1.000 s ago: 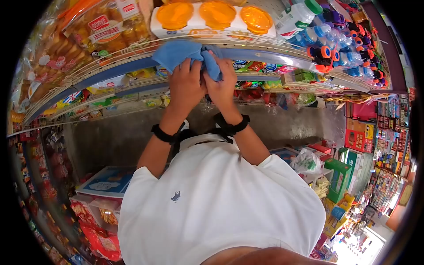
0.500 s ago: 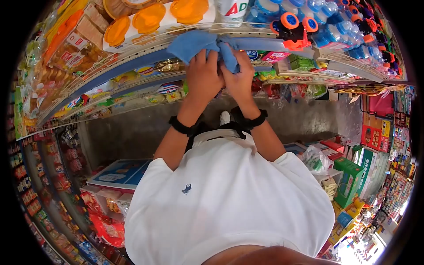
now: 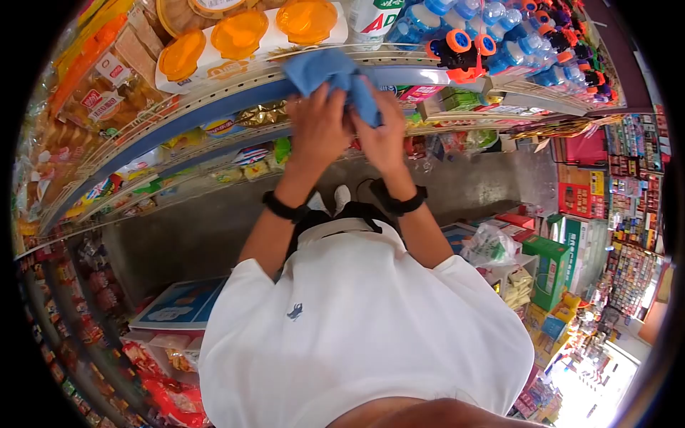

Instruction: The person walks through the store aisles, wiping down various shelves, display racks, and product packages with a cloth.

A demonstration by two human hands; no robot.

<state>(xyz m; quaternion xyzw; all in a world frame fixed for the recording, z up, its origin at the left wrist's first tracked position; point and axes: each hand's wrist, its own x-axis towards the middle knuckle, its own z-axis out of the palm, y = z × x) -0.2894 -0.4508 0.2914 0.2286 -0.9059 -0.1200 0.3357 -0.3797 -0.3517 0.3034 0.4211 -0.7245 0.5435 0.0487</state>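
Observation:
Both hands are at the blue front rail of a shelf (image 3: 203, 107), with a blue cloth (image 3: 321, 70) between them and the rail. My left hand (image 3: 319, 128) has its fingers bent over the lower edge of the cloth, slightly blurred. Close beside it, my right hand (image 3: 382, 132) grips a bunched fold of the same cloth. Just above the cloth on the shelf stands a white pack with orange round lids (image 3: 239, 34). A black band circles each wrist.
Bagged bread (image 3: 107, 93) fills the shelf at the left. Blue-capped bottles (image 3: 428, 21) and toy cars with orange wheels (image 3: 460, 50) stand at the right. Snack packets sit on lower shelves. Behind me are a green box (image 3: 548, 271) and a blue-topped carton (image 3: 178, 303).
Against the shelf, the hands and cloth have moved right along the rail since the first frame, then slightly back left. The view has shifted, and both feet now show.

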